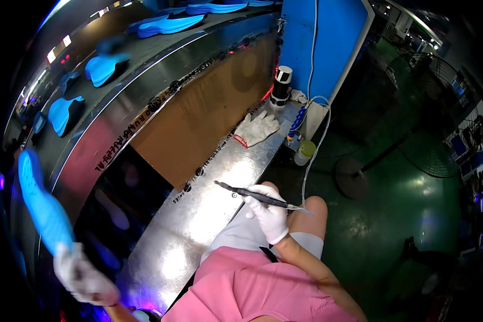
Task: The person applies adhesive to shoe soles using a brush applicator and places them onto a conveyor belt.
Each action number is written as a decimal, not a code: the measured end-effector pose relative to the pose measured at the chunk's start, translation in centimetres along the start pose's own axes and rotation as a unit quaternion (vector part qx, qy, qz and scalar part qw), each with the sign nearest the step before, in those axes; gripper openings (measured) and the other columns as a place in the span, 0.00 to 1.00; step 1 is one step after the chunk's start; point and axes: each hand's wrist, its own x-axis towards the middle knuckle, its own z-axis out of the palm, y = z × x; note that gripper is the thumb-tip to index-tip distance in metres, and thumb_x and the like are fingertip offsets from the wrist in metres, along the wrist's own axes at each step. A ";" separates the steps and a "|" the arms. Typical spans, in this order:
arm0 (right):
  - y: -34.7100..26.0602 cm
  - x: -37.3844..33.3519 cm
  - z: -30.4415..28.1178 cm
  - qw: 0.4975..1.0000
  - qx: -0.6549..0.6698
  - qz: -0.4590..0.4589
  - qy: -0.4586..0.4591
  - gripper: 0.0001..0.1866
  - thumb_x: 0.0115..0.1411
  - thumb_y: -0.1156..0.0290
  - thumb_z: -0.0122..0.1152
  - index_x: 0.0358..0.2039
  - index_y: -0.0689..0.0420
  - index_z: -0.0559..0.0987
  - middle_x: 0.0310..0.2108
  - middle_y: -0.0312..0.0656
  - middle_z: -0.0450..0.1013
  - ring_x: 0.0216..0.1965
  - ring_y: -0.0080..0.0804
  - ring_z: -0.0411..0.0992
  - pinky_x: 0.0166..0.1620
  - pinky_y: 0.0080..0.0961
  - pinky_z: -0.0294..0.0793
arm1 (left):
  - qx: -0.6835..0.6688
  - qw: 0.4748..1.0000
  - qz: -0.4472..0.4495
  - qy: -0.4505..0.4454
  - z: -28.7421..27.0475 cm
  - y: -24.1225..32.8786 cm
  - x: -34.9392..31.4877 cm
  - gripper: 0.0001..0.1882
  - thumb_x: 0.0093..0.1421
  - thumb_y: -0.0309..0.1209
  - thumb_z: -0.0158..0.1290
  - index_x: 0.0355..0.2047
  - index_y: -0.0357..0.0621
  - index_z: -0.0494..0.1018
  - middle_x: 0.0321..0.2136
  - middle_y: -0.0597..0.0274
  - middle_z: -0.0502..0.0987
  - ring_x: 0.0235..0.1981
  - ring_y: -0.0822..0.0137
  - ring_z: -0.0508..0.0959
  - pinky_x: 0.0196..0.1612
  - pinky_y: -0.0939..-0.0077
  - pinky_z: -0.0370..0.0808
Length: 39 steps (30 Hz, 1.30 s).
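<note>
At the far left, my white-gloved left hand is closed around one end of a blue shoe sole. The sole is lifted beside the belt's edge, its other end pointing up and away. My right hand, also in a white glove, is above my lap, gripping a slim black pen-shaped tool. A thin tube or cord leaves the tool's rear end, and its narrow tip points left over the metal bench. The tool touches neither the bench nor the sole.
Several blue soles lie on a dark conveyor belt at the upper left. A brown cardboard sheet leans behind the bench. A knitted glove, black-and-white cylinder and yellow-green-lidded jar are farther back. A fan stands right.
</note>
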 end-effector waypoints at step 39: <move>-0.7 2.9 4.7 0.904 -0.298 -0.278 -0.132 0.10 0.48 0.75 0.70 0.32 0.57 0.79 0.28 0.43 0.77 0.27 0.38 0.77 0.30 0.28 0.75 | -0.669 0.409 -0.544 -0.299 22.7 6.2 -15.3 0.37 0.64 0.63 0.33 0.57 0.46 0.66 0.48 0.47 0.75 0.47 0.50 0.76 0.54 0.56 0.74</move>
